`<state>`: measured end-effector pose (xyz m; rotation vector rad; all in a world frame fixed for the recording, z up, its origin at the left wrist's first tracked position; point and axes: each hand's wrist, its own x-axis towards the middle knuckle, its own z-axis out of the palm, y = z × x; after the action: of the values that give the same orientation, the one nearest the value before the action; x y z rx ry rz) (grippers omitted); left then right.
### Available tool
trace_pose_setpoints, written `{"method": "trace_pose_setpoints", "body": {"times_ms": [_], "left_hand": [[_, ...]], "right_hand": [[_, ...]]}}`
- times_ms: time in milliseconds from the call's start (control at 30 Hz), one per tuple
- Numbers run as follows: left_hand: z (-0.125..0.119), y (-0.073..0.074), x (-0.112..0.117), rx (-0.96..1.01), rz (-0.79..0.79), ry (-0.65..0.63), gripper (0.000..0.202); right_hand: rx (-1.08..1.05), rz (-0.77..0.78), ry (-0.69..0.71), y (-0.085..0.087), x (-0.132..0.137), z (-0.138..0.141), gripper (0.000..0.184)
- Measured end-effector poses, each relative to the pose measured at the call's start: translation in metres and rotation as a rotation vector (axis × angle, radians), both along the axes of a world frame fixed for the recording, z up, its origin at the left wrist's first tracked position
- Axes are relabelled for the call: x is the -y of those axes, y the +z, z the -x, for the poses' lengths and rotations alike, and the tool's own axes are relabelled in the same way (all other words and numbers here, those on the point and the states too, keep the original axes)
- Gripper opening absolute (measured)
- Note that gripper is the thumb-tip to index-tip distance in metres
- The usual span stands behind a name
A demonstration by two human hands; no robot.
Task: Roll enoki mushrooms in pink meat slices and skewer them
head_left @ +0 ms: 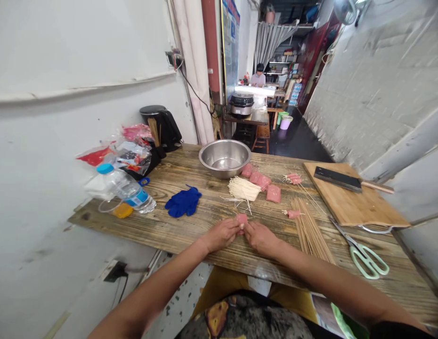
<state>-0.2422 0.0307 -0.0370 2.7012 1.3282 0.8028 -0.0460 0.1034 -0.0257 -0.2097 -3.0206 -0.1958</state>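
Note:
Near the table's front edge, my left hand [223,233] and my right hand [260,237] pinch a thin pink meat slice [242,218] from both sides. Pale bits show on the slice between my fingertips; part of it is hidden by them. Just beyond lies a heap of enoki mushrooms [244,188], with a few strands strewn in front. More flat meat slices [273,193] lie behind and to its right. A single meat roll [294,214] with enoki ends poking out rests on wooden skewers [311,233]. Farther back, several rolls [294,178] sit together on one skewer.
A steel bowl [225,157] stands at the back. On the left are blue gloves [183,201] and a tilted water bottle [129,190]. Scissors [363,256] lie right, below a cutting board [370,205] holding a cleaver [338,179]. A person [258,77] sits far off.

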Motion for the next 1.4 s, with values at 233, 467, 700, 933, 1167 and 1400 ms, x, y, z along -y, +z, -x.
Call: {"method": "trace_pose_setpoints", "body": {"times_ms": [233, 467, 700, 933, 1167, 1400], "left_hand": [[-0.003, -0.006, 0.004, 0.106, -0.005, 0.042, 0.028], [-0.01, -0.01, 0.0, 0.364, 0.093, 0.285, 0.018], [-0.011, -0.012, -0.001, 0.612, 0.239, 0.42, 0.016], [-0.009, -0.007, -0.006, 0.517, 0.302, 0.48, 0.007], [-0.006, 0.007, -0.006, 0.369, 0.341, 0.558, 0.017], [-0.014, 0.008, 0.007, 0.038, -0.071, 0.261, 0.023]], "right_hand": [[-0.259, 0.251, -0.099, -0.013, -0.009, 0.003, 0.03], [-0.356, 0.682, -0.294, -0.004, -0.021, 0.008, 0.019], [-0.273, 0.864, -0.452, 0.0, -0.037, 0.014, 0.012], [-0.207, 0.883, -0.447, 0.002, -0.044, 0.018, 0.011], [-0.111, 0.978, -0.511, 0.005, -0.05, 0.022, 0.015], [-0.025, 1.058, -0.538, 0.018, -0.058, 0.027, 0.013]]}}
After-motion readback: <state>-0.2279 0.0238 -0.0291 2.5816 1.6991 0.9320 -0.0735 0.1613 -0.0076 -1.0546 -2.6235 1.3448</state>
